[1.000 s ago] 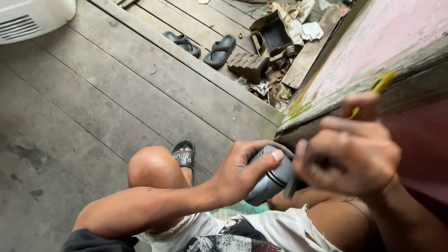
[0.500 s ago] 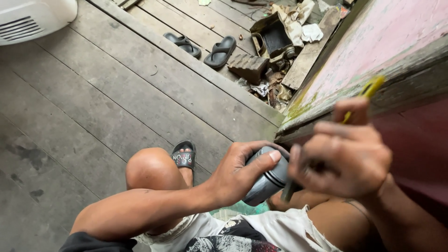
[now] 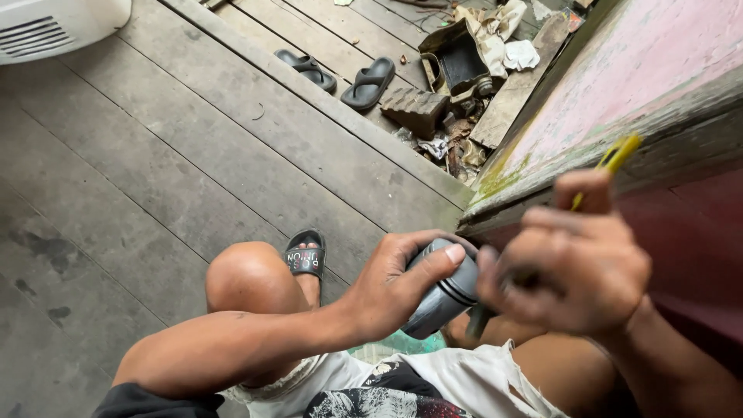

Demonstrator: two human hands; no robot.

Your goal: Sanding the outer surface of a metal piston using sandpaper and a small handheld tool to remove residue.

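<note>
My left hand wraps around a dark grey metal cylinder with grooves near its end, held above my lap. My right hand is closed around a thin yellow-handled tool. The tool's yellow end sticks up past my fingers, and its dark lower end comes out below my hand beside the cylinder. The hand is blurred. I am crouched, with my knee and a foot in a black sandal below the hands.
Grey wooden floor planks spread to the left. A pair of black sandals lies beyond a step, next to a pile of scrap wood, rags and a dark box. A weathered pink board runs along the right. A white appliance sits top left.
My right hand has shifted slightly left and down against the cylinder with the tool. My left hand keeps its hold on the cylinder.
</note>
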